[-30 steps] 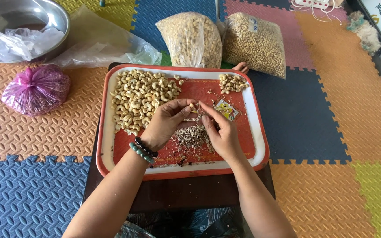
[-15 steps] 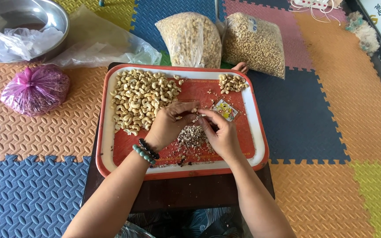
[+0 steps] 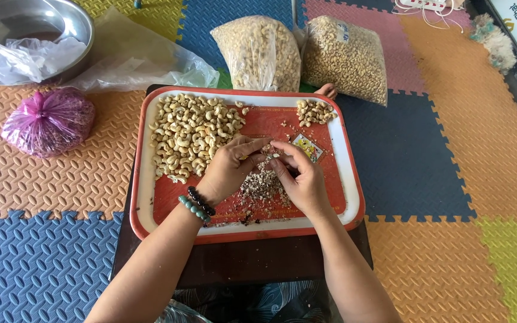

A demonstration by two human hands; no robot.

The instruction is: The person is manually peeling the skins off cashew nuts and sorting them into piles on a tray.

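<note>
Over a red tray (image 3: pixel 342 185) with a white rim, my left hand (image 3: pixel 230 169) and my right hand (image 3: pixel 299 174) meet and pinch one small cashew nut (image 3: pixel 269 152) between their fingertips. Below the fingers lies a heap of brown skin flakes (image 3: pixel 259 186). A big pile of cashew nuts (image 3: pixel 189 131) covers the tray's left part, close to my left hand. A smaller pile of nuts (image 3: pixel 314 111) sits at the tray's far right corner. A small square packet (image 3: pixel 307 146) lies by my right hand. Bead bracelets circle my left wrist.
The tray rests on a low dark table (image 3: pixel 252 263) over coloured foam mats. Two clear bags of nuts (image 3: pixel 261 54) (image 3: pixel 348 57) stand behind the tray. A metal bowl (image 3: pixel 73 24) holding plastic, a clear plastic sheet (image 3: pixel 139 60) and a tied purple bag (image 3: pixel 48 121) lie left.
Both hands stay together above the flake heap. The fingers have shifted slightly around the nut they work on.
</note>
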